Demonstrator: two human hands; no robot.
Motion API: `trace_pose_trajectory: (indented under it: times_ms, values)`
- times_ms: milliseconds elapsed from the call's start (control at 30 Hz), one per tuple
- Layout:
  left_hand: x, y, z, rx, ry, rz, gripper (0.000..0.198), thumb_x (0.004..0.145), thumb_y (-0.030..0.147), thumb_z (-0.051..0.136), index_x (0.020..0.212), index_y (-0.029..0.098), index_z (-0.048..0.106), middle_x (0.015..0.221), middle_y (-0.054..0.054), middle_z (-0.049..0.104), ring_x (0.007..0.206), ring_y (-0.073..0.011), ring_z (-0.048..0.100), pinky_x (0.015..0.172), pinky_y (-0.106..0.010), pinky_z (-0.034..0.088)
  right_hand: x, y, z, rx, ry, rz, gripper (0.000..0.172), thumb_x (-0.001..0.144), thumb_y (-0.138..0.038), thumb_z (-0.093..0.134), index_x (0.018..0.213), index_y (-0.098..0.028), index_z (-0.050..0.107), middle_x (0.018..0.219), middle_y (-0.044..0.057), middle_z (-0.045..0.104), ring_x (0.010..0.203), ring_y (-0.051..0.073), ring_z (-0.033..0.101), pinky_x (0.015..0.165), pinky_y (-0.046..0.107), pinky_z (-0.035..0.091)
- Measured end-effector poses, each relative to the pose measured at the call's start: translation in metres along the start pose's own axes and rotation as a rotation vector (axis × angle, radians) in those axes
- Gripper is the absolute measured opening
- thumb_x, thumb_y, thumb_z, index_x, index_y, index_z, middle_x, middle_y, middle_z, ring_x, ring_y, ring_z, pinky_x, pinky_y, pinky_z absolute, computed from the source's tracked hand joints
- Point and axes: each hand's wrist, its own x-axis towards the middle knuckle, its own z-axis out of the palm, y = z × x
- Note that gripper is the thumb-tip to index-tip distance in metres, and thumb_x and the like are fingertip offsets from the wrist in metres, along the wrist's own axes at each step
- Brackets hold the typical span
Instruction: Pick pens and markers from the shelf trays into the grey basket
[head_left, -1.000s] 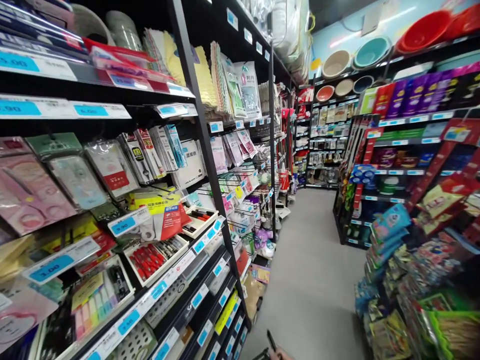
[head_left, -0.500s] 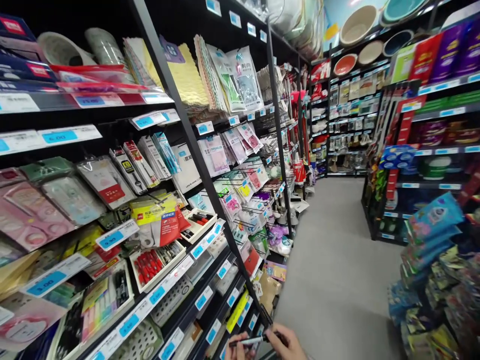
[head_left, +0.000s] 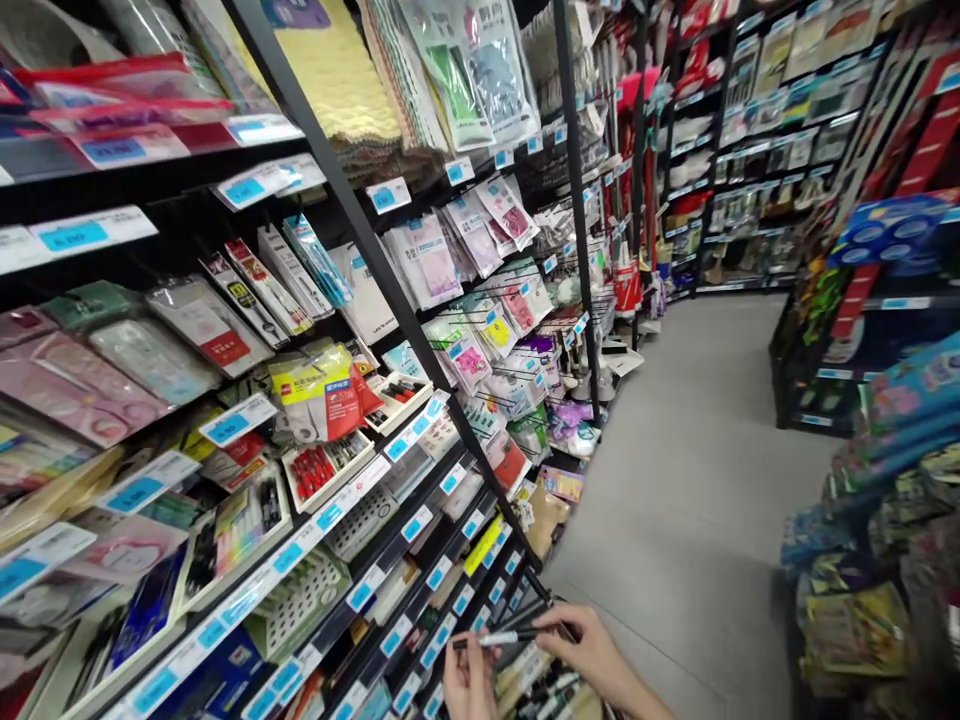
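Note:
A slim pen (head_left: 504, 637) with a pale barrel and black ends lies level between my two hands, low in the view. My left hand (head_left: 469, 682) has its fingers closed around the black left end. At the other end, the fingers of my right hand (head_left: 581, 648) pinch the dark part. Another thin dark stick shape runs just above the pen near my right fingers; its kind I cannot make out. Both hands are in front of the lower shelf, over a blurred group of goods.
Shelves with blue price tags (head_left: 330, 515) slope along the left. Trays there hold red pens (head_left: 311, 470) and pastel highlighters (head_left: 238, 530). A grey floor aisle (head_left: 675, 450) runs to the back shelves. Packaged goods (head_left: 855, 640) bulge in from the right.
The view has tipped downward and shifted, so more of both hands and forearm shows. The pen stays between both hands.

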Motion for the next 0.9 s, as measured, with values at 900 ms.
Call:
trace_pose_trajectory:
  times_ms: [900]
  values:
    - [-0.042,0.021,-0.006,-0.059,-0.200,0.125,0.030,0.077,0.044,0.075,0.091,0.019,0.065,0.089,-0.002,0.062,0.076,-0.0135,0.064,0.075,-0.029,0.055,-0.024,-0.020,-0.052,0.082,-0.005,-0.004,0.025,0.075,-0.043,0.075,0.084,-0.020,0.079,0.081,0.008,0.077,0.073,0.023,0.068,0.069,0.033,0.054]
